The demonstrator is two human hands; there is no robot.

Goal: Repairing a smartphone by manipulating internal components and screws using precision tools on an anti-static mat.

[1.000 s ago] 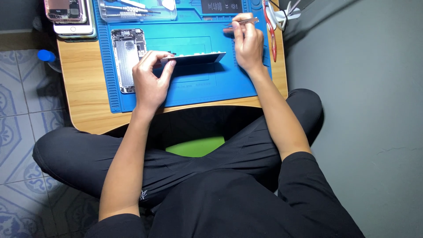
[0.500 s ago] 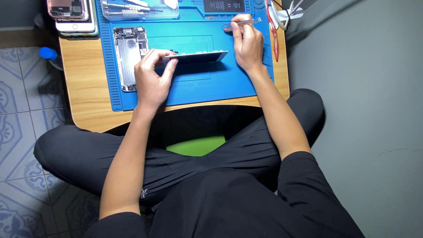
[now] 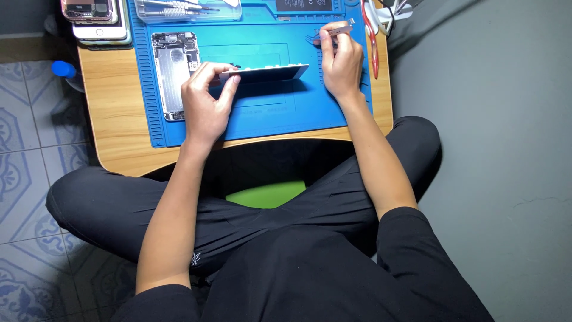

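Left hand (image 3: pixel 205 107): curled around the near end of a thin white phone screen panel (image 3: pixel 268 73), thumb and fingers pinching it and tilting it up on edge.
Right hand (image 3: pixel 341 62): closed in a pinch on metal tweezers (image 3: pixel 339 30), at 3 o'clock from the panel's far end.
Screen panel: over the middle of the blue work mat (image 3: pixel 286 110), apart from the tweezers.
Opened phone body (image 3: pixel 174 73): flat on the mat at 9 o'clock of the left hand, insides showing.
Clear tool tray (image 3: pixel 185 9): at 12 o'clock on the mat's far edge.
Stacked phones (image 3: pixel 98 24): at 10 o'clock, off the mat.
Wooden table (image 3: pixel 113 119): under it all, over the person's crossed legs.
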